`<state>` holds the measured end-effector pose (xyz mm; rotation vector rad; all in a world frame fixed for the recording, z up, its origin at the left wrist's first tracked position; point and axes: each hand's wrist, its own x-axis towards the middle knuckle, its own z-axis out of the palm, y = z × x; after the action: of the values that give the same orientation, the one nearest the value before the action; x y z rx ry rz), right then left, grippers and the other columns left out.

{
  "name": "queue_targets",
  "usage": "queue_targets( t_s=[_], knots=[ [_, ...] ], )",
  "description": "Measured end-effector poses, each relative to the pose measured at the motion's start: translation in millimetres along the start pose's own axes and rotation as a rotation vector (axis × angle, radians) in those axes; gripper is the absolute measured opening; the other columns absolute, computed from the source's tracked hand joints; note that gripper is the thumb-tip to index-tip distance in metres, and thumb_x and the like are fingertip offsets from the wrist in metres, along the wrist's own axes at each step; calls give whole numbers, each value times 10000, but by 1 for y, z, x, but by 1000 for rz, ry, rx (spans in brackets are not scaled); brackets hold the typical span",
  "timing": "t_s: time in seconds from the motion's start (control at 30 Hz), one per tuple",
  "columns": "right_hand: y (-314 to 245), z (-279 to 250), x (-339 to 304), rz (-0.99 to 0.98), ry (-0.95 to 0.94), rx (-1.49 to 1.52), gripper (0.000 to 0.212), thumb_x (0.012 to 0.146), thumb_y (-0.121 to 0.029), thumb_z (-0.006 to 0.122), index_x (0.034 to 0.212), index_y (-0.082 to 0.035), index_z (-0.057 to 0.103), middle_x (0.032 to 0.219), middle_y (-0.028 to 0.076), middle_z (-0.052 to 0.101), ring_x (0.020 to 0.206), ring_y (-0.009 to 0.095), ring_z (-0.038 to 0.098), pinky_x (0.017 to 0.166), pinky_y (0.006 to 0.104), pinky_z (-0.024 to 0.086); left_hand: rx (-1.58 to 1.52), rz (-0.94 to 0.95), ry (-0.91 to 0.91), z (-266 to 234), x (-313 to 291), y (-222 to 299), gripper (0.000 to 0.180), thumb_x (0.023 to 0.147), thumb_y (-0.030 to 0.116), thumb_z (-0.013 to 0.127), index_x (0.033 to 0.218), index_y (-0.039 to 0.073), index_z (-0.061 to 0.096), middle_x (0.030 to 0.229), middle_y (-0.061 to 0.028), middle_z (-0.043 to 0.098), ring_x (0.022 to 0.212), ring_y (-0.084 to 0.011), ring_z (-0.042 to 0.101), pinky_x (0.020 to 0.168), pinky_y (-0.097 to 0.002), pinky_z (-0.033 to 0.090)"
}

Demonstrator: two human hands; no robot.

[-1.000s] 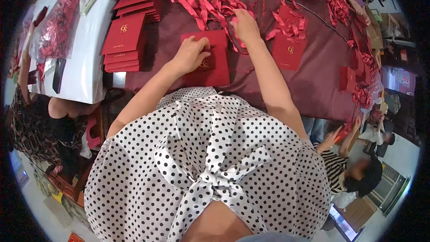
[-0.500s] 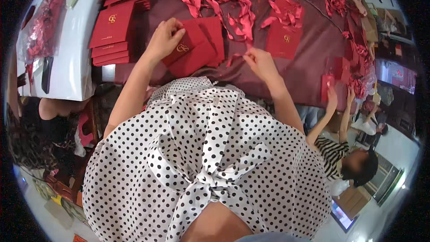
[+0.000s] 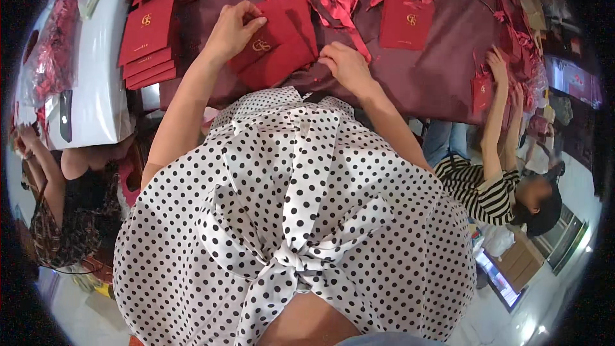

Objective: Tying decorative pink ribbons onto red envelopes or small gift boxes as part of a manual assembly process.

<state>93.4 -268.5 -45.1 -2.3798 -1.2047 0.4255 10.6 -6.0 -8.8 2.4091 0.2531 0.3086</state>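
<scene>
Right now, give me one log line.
left hand: at edge of red packet | right hand: close on its right | red ribbons: beyond

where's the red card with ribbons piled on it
In the head view, the red card lies right of upper centre on the dark cloth, beyond the right hand.

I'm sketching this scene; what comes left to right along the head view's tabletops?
Clear plastic bag, stacked red cards, left hand, overlapping red cards, right hand, ribbon-topped red card, co-worker's hand.
</scene>
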Motion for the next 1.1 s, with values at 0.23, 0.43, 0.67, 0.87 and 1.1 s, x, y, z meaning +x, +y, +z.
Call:
queue_targets(
  t_s=[0.23, 0.43, 0.67, 0.87, 1.1],
  knots=[
    [-37, -55, 4, 167, 207, 442, 156, 780, -120, 675, 875, -6, 626, 733, 5, 591, 630, 40, 496, 558, 194, 408, -732, -245, -161, -34, 18, 6, 109, 813, 117, 620, 792, 14, 593, 726, 13, 577, 687, -58, 504, 618, -216, 413],
    [-62, -77, 21, 158, 383, 417, 173, 755, -126, 690, 842, 9, 624, 742, 75, 619, 625, 99, 561, 564, 247, 457, -690, -249, -216, 1, 8, 21, 87, 797, 81, 617, 813, 1, 586, 724, -8, 578, 657, -71, 516, 613, -217, 426],
    [-85, -59, 41, 79, 318, 563, 137, 782, -144, 642, 837, -19, 635, 721, 85, 639, 633, 129, 599, 590, 263, 475, -911, -244, -362, -13, 9, 30, 64, 817, 61, 602, 846, 12, 572, 767, 13, 561, 701, -52, 507, 636, -194, 418],
    [-95, -63, 45, 80, 302, 419, 155, 766, -174, 632, 803, -24, 622, 738, 124, 639, 645, 200, 625, 591, 307, 479, -980, -188, -534, -21, 10, 27, 85, 825, 85, 600, 881, 26, 579, 797, 47, 550, 753, -29, 485, 691, -173, 390],
    [-103, -68, 42, 56, 276, 444, 151, 760, -166, 636, 792, -20, 612, 741, 127, 632, 663, 217, 618, 607, 311, 472, -1108, -156, -660, -26, 8, 17, 123, 820, 136, 622, 885, 52, 560, 838, 59, 552, 786, -10, 476, 724, -157, 373]
  ],
)
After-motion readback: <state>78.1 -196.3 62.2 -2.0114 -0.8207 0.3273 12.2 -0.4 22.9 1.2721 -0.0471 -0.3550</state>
